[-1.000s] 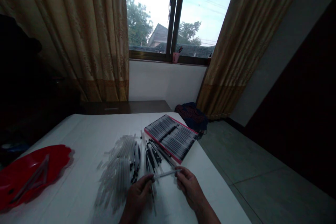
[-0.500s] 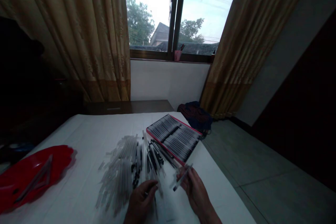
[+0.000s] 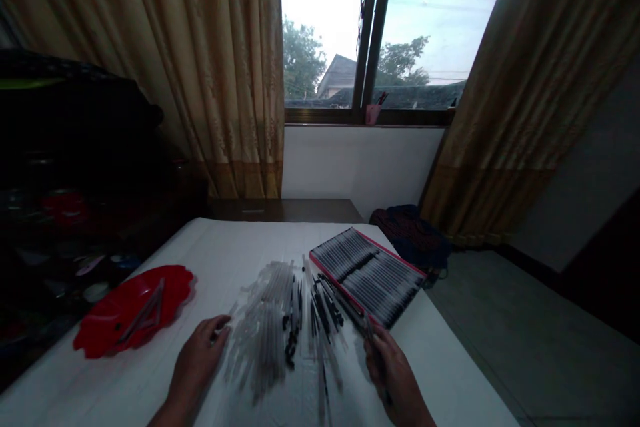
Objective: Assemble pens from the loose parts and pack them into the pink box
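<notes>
My left hand (image 3: 197,353) is at the left edge of a spread of clear plastic pen barrels (image 3: 273,293), thumb and fingers curled together. Blur hides what is between its fingertips. My right hand (image 3: 395,370) grips a pen (image 3: 369,327), slanting up out of the fingers near the box's front corner. That red-edged box (image 3: 345,283) holds two rows of pens (image 3: 385,283) packed side by side. Between the barrels and the box lie black pen caps (image 3: 290,350) and dark slender pen parts (image 3: 325,303), some blurred.
A red scalloped plate (image 3: 95,320) with clear strips in it sits on the left of the white table (image 3: 225,240). Dark cloth (image 3: 410,233) lies beyond the far right corner. Cluttered dark furniture (image 3: 75,147) stands at the left. A pink cup (image 3: 373,113) is on the windowsill.
My left hand has moved left from the near side of the parts to the outer edge of the clear barrels. The right hand still holds the pen, now tilted differently. The view has turned left.
</notes>
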Tool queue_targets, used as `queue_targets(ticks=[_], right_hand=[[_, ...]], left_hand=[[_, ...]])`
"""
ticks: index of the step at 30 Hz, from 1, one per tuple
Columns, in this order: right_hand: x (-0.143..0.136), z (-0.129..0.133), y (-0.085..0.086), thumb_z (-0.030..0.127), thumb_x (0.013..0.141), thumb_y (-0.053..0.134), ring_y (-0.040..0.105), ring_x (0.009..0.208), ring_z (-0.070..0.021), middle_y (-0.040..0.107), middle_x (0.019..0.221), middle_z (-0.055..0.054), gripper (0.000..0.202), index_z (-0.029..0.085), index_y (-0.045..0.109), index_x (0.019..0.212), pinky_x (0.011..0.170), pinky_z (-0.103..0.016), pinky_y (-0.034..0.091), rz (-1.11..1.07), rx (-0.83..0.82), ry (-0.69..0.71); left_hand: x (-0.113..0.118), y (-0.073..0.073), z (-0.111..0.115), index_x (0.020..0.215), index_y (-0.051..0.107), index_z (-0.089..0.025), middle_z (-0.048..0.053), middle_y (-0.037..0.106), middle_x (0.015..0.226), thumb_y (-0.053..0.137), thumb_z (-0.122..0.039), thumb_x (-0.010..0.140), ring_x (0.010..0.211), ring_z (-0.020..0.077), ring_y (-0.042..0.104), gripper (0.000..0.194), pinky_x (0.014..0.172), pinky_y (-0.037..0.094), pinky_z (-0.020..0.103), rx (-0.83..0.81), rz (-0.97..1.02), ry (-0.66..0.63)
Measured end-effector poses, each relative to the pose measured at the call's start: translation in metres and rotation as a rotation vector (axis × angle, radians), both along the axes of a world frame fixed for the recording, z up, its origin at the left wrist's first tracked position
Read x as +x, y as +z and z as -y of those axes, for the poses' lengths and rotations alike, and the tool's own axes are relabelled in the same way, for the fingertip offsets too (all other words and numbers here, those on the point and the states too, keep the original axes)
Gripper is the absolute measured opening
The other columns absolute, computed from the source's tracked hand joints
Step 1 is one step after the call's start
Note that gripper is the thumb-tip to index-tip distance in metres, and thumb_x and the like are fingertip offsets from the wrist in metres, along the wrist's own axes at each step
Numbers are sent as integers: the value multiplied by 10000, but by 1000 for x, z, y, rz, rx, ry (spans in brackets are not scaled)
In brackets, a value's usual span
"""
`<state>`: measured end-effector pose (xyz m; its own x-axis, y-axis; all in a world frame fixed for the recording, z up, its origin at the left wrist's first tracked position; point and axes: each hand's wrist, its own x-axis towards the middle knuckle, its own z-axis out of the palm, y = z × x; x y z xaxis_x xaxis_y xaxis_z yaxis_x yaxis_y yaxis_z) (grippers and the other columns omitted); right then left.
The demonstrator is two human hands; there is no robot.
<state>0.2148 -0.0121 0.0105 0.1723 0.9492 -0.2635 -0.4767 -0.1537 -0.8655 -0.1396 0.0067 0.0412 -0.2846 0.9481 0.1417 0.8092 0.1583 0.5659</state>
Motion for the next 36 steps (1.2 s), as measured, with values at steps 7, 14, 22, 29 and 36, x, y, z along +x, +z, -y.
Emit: queue_targets(ticks=[7,14,22,29,36], right_hand=[[-11,-10,-9,614,560,749,464,415,-80,592,588,21,566,188,672,923,377,-190,313,181,76,98],[-22,-15,-15,613,648,676,490,432,-117,593,590,-1,538,159,695,934,431,-247,372,472,211,182],[-42,-17,26,421,788,591,602,632,-193,677,704,-41,285,209,706,939,598,-268,436,788,430,334],[-52,-14,76,232,850,501,627,692,-162,708,787,-31,213,227,705,910,628,-218,408,1069,654,427],[-45,-8,75,215,845,514,638,690,-164,718,797,-32,206,234,709,908,627,-219,405,1110,647,432]], left_hand=[[-10,7,-33,1000,645,-214,51,679,990,463,-366,823,848,189,650,296,708,463,244,-126,-113,-4],[-3,8,-44,780,608,-235,16,651,820,526,-286,754,753,189,610,100,627,403,248,-112,-49,-12],[41,13,-17,1026,589,-193,9,652,780,443,-453,775,633,151,594,390,490,421,216,-76,358,-194],[93,34,3,943,640,-203,-74,491,561,613,-582,651,445,73,399,478,385,287,167,-160,815,-326],[102,42,7,896,678,-207,-55,529,546,650,-565,632,449,83,415,446,388,312,178,-154,794,-358]])
